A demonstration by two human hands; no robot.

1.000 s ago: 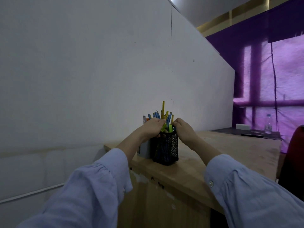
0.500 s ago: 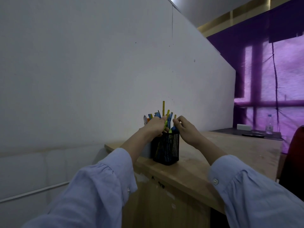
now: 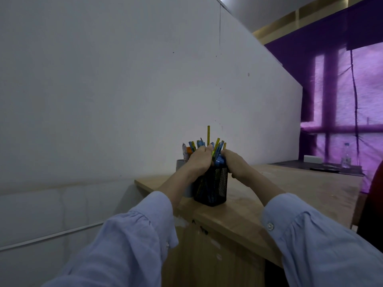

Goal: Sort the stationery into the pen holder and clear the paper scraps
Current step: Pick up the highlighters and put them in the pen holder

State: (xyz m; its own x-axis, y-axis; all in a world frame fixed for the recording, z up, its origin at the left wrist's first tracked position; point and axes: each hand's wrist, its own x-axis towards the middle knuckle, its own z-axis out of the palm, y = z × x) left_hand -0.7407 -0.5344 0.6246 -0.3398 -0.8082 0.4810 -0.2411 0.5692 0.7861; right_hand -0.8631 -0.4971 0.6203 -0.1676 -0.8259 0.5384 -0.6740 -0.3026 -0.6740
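Observation:
A black mesh pen holder (image 3: pixel 215 187) stands near the left end of the wooden desk (image 3: pixel 290 193), packed with several blue and yellow pens and pencils (image 3: pixel 216 148). My left hand (image 3: pixel 200 159) curls round the bunch from the left at the holder's top. From the right, my right hand (image 3: pixel 235 162) has curled fingers at the holder's rim, against the blue pens. Behind the left hand stands a grey cup (image 3: pixel 181 164), mostly hidden, with a few pens in it. No paper scraps are in view.
A white wall runs along the desk's far side. At the far right end lie a dark mat (image 3: pixel 323 168), a white box (image 3: pixel 312 158) and a clear water bottle (image 3: pixel 346 156). A purple curtain hangs behind. Part of a red chair (image 3: pixel 375 204) is at the right edge.
My right hand, lifted above the rim half a second ago, has dropped back against the holder's top. My left hand stays round the pens.

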